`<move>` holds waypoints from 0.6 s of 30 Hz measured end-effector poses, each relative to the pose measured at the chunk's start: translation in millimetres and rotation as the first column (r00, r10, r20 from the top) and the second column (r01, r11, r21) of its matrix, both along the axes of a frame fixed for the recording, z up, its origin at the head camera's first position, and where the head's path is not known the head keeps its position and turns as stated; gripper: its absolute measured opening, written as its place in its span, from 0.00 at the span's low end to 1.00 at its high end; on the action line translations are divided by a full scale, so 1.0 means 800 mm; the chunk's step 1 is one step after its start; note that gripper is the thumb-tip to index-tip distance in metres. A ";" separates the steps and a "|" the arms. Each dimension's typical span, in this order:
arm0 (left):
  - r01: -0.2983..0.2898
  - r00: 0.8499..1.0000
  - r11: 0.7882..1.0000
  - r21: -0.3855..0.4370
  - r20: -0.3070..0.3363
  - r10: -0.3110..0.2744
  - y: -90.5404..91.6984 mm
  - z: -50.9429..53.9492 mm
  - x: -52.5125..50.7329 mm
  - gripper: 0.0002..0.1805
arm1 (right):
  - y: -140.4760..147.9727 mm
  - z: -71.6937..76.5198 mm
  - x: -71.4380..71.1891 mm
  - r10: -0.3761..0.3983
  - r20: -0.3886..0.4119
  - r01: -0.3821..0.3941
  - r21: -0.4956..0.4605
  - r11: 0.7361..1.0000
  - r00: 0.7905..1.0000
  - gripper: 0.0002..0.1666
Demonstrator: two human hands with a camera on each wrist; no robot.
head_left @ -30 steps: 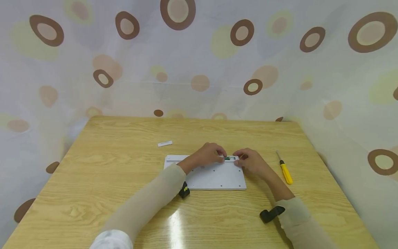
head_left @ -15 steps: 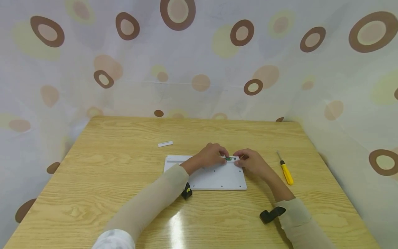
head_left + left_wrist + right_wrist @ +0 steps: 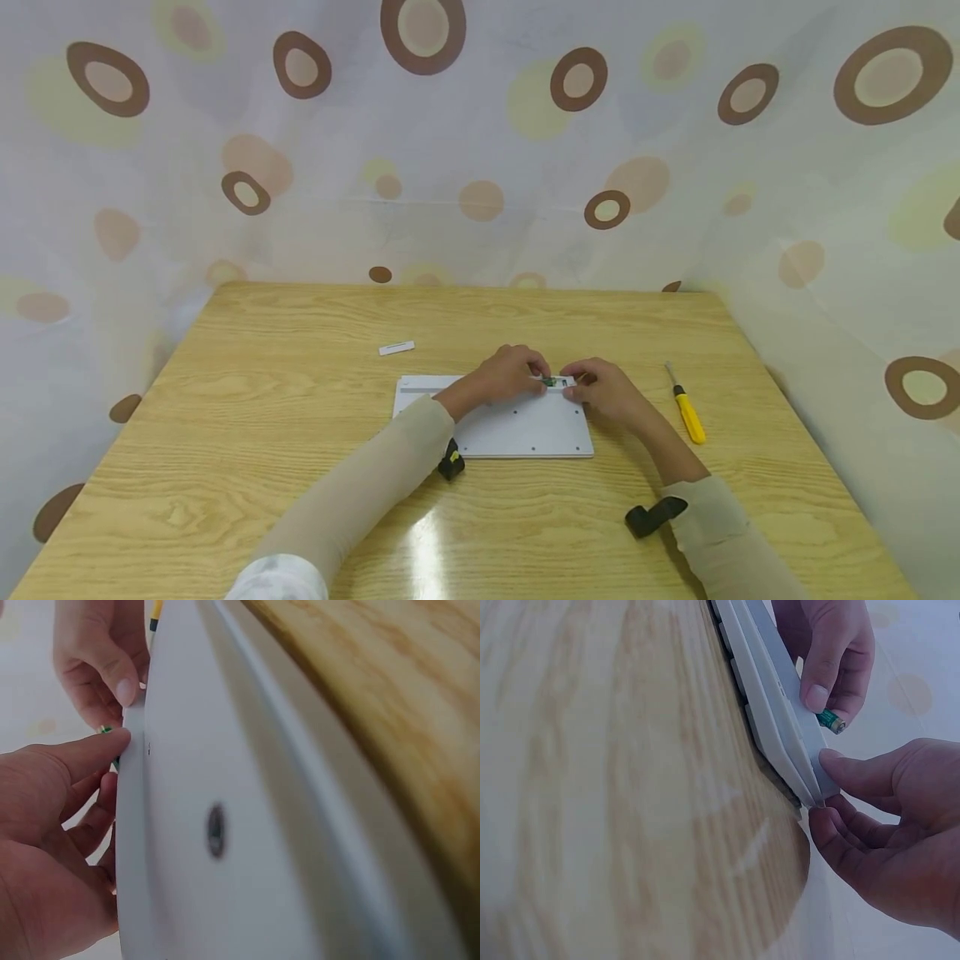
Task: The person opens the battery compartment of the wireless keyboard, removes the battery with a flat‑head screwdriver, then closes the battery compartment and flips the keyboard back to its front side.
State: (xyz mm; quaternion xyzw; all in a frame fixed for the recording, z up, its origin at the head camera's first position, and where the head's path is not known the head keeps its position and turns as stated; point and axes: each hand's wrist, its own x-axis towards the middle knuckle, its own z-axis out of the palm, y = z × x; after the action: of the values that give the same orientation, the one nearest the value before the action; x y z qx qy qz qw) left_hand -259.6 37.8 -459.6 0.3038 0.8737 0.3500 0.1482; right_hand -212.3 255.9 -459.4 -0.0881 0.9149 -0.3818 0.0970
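A white keyboard (image 3: 525, 433) lies face down on the wooden table, keys showing underneath in the right wrist view. My left hand (image 3: 512, 374) pinches a small green battery (image 3: 830, 721) between thumb and fingers at the raised far ridge. The battery's end sticks out past the fingers, over the open battery slot (image 3: 564, 382). At the far right corner my right hand (image 3: 609, 390) holds the keyboard, thumb on its back and fingers around the edge. In the left wrist view, the left thumb (image 3: 101, 752) hides most of the battery.
Behind the keyboard lies a small white battery cover (image 3: 396, 348). A screwdriver (image 3: 688, 415) with a yellow handle lies to the right of the keyboard. Patterned cloth (image 3: 480, 242) hangs behind the table (image 3: 262, 400).
My left hand shifts slightly right along the ridge with the battery, then stays nearly in place. The right hand keeps its hold on the corner.
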 end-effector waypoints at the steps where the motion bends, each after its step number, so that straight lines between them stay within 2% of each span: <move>1: 0.003 1.000 1.000 0.013 0.009 -0.003 0.000 0.000 0.000 0.10 | 0.000 0.000 0.000 0.000 0.000 0.000 0.002 1.000 1.000 0.19; 6: 0.016 0.997 0.994 0.105 0.073 -0.024 -0.002 -0.001 -0.002 0.08 | 0.001 0.000 0.001 0.011 -0.008 -0.011 -0.001 1.000 1.000 0.19; 9: 0.032 0.997 0.989 0.143 0.069 -0.042 -0.004 -0.002 -0.005 0.08 | 0.001 0.000 0.002 0.013 -0.007 -0.013 -0.007 1.000 1.000 0.19; 13: 0.042 0.997 0.984 0.173 0.052 -0.051 -0.010 0.003 -0.007 0.09 | 0.000 -0.001 0.001 0.005 -0.002 -0.005 0.005 1.000 1.000 0.19; 18: 0.017 0.998 0.983 0.185 0.060 -0.028 -0.018 0.009 -0.011 0.10 | 0.001 -0.003 0.001 0.003 -0.009 -0.002 0.005 1.000 1.000 0.18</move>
State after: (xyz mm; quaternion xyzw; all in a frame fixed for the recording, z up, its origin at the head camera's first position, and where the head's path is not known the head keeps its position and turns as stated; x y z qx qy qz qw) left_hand -268.4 23.4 -452.3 0.3151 0.8289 0.4371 0.1504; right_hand -211.7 256.4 -462.0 -0.0906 0.9162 -0.3789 0.0938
